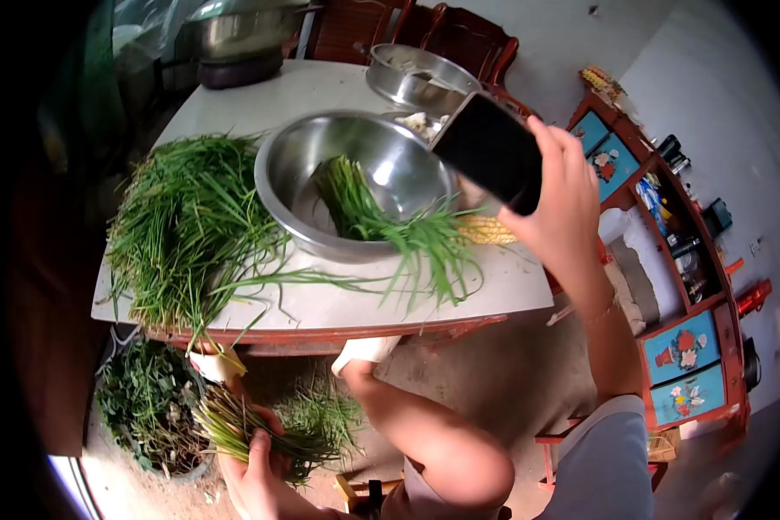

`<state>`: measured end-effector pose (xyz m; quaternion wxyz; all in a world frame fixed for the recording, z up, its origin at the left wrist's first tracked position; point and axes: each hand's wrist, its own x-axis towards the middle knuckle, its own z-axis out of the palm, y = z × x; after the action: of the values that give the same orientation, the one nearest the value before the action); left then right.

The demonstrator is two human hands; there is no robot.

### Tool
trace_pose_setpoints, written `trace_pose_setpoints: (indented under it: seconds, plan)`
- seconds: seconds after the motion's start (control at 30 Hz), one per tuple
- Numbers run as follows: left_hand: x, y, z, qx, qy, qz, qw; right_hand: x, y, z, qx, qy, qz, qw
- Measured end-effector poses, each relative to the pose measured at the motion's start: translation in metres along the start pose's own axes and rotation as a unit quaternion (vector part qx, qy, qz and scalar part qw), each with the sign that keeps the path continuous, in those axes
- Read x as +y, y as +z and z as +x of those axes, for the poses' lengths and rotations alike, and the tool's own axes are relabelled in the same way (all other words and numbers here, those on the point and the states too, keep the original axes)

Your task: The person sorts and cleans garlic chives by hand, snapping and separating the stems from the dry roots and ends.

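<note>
"what's nearest you?"
"my left fingers [258, 451] are curled round a bunch of green stalks [227, 423], low at the near left, just this side of the desk [516, 282]."
"and the right?"
"my right fingers [570, 156] are bent round a dark-screened phone [492, 152], raised over the desk's right side."
"what lies behind?"
"a heap of greens [191, 230] at left, a steel bowl [299, 143] beside it holding a second bunch [355, 204], and a metal pan [390, 91] farther off."

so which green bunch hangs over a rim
The bunch in the large steel bowl, tips drooping outside; the pile lies on the table, another bunch in the left hand.
</note>
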<state>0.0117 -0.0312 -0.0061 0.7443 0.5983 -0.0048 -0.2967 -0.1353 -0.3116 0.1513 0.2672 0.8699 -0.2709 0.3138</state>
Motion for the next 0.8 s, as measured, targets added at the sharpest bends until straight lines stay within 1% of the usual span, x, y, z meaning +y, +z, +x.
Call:
trace_pose_setpoints:
  seconds: [0.13, 0.2, 0.23, 0.3, 0.33, 0.43, 0.57, 0.6, 0.63, 0.67, 0.7, 0.73, 0.8]
  plan:
    - [0.002, 0.003, 0.003, 0.005, 0.025, -0.013, 1.0, -0.01, -0.035, -0.009, 0.022, -0.054, -0.012, 0.998]
    - [0.008, -0.001, 0.004, -0.08, -0.015, 0.009, 0.997, -0.012, -0.047, -0.011, 0.029, -0.083, -0.02, 0.996]
    - [0.006, 0.002, 0.001, -0.085, -0.012, 0.008, 0.996, -0.012, -0.051, -0.012, 0.032, -0.081, -0.024, 0.996]
    - [0.002, 0.009, -0.002, 0.023, -0.013, 0.025, 0.999, -0.014, -0.058, -0.014, 0.038, -0.084, -0.001, 0.996]
    - [0.002, 0.008, -0.003, 0.004, -0.024, 0.008, 1.0, -0.013, -0.058, -0.015, 0.045, -0.091, -0.005, 0.995]
    - [-0.001, 0.007, -0.002, 0.002, -0.006, 0.009, 1.0, -0.014, -0.062, -0.017, 0.047, -0.107, -0.026, 0.993]
    - [0.0, 0.001, 0.006, -0.014, 0.001, -0.002, 1.0, -0.014, -0.066, -0.017, 0.04, -0.103, -0.017, 0.994]
    - [0.002, -0.001, 0.007, -0.046, 0.004, 0.0, 0.999, -0.014, -0.067, -0.017, 0.041, -0.104, -0.017, 0.994]
    - [0.004, -0.001, 0.007, -0.078, 0.005, 0.002, 0.997, -0.015, -0.068, -0.016, 0.026, -0.098, -0.013, 0.995]
    - [0.004, 0.0, 0.006, -0.076, 0.005, 0.003, 0.997, -0.016, -0.068, -0.015, 0.011, -0.091, -0.007, 0.996]
    - [0.007, 0.006, 0.004, -0.043, 0.006, -0.005, 0.999, -0.015, -0.065, -0.013, 0.01, -0.092, -0.003, 0.996]
    - [0.009, 0.009, 0.002, -0.008, 0.006, -0.013, 1.0, -0.013, -0.06, -0.011, 0.006, -0.054, 0.044, 0.998]
    - [0.009, 0.008, 0.002, -0.018, 0.003, -0.016, 1.0, -0.007, -0.048, -0.004, -0.005, 0.02, 0.116, 0.993]
